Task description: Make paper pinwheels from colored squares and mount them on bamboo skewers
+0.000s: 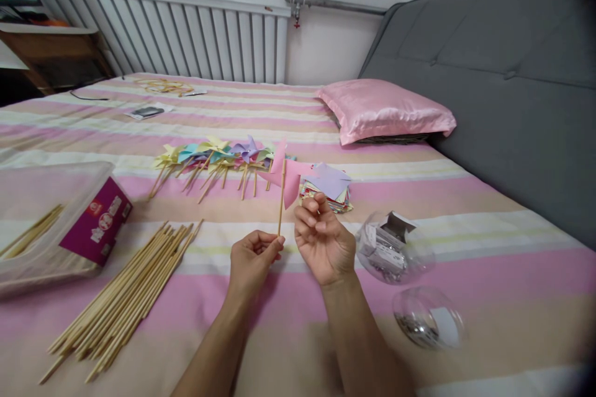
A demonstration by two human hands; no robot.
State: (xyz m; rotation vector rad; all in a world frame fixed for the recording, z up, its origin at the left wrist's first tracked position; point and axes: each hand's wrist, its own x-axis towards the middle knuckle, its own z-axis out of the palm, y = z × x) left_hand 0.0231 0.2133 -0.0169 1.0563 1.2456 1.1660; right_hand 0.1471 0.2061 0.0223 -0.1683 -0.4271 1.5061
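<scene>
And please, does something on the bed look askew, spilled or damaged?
Nothing looks spilled, and the pink pinwheel in the left hand shows no clear damage. Slightly untidy: the lilac sheet sits askew on the paper stack, out of line with the sheets below, and a small white box lies open-ended in a clear bowl.

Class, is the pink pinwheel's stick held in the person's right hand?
No, the left hand holds the stick of the pink pinwheel.
</scene>
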